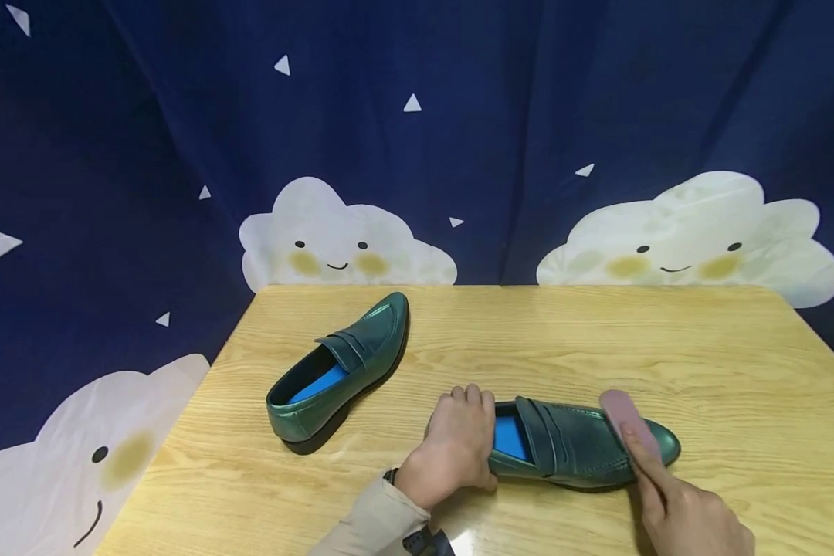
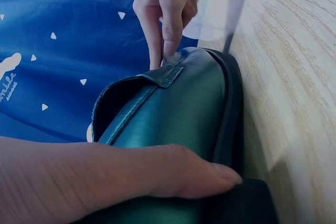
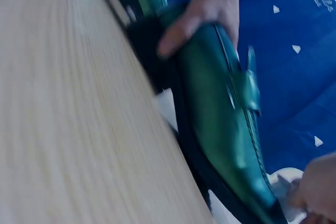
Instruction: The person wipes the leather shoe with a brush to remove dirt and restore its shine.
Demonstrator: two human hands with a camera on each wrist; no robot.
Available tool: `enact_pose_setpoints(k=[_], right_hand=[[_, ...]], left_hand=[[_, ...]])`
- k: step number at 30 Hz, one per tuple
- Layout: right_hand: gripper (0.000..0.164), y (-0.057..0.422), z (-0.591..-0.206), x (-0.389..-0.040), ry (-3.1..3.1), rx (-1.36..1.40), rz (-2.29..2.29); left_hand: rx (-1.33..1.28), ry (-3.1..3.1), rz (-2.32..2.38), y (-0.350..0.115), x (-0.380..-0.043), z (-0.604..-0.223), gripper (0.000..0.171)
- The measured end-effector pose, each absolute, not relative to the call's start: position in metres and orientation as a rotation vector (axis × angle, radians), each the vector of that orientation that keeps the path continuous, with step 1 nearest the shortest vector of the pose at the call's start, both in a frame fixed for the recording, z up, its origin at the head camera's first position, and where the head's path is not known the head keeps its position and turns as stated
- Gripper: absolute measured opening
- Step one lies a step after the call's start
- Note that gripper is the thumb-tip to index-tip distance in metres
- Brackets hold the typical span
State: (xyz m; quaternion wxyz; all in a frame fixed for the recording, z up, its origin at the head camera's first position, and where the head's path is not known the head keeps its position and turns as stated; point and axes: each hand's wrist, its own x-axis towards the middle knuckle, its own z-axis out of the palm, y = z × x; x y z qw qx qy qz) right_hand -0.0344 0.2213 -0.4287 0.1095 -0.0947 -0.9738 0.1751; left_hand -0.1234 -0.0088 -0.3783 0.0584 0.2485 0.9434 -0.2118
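Observation:
A dark green penny loafer (image 1: 584,440) with a blue insole lies sole down on the wooden table, its toe toward the right. My left hand (image 1: 459,444) grips it round the heel; in the left wrist view the thumb (image 2: 173,169) lies along the side, just above the sole. Over the toe area, my right hand (image 1: 695,513) holds a pink, flat, round-ended pad (image 1: 618,408) against the upper, index finger stretched along it. Whether the pad is a sponge or a brush cannot be told, since its underside is hidden.
The matching green loafer (image 1: 378,336) stands to the left on the wooden table (image 1: 514,340), toe pointing away and slightly right. Behind the table's far edge hangs a dark blue curtain (image 1: 472,177) with white clouds and triangles.

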Motion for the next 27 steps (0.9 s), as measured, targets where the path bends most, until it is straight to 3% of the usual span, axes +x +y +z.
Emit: enact_pose_setpoints(k=[3, 6, 11, 16, 20, 25, 27], right_hand=[[0.058, 0.226, -0.425, -0.036, -2.924, -0.506, 0.419], [0.059, 0.226, -0.425, -0.037, -2.909, -0.517, 0.431], [0.04, 0.214, -0.433, -0.036, -2.71, -0.055, 0.799], [0.043, 0.203, -0.436, -0.036, -2.545, 0.227, 1.04], [0.038, 0.204, -0.435, -0.036, -2.559, 0.205, 1.103], [0.044, 0.204, -0.431, -0.035, -2.545, 0.019, 1.929], [0.047, 0.202, -0.43, -0.035, -2.508, -0.027, 2.064]], left_hand=[[0.754, 2.862, -0.626, -0.009, -0.124, -0.379, 0.093], [0.764, 2.866, -0.626, -0.01, -0.124, -0.379, 0.093], [0.773, 2.854, -0.647, -0.012, -0.124, -0.378, 0.094], [0.786, 2.85, -0.637, -0.014, -0.125, -0.376, 0.096], [0.791, 2.852, -0.62, -0.014, -0.125, -0.375, 0.096], [0.792, 2.848, -0.598, -0.013, -0.125, -0.376, 0.095], [0.791, 2.845, -0.597, -0.013, -0.125, -0.376, 0.095]])
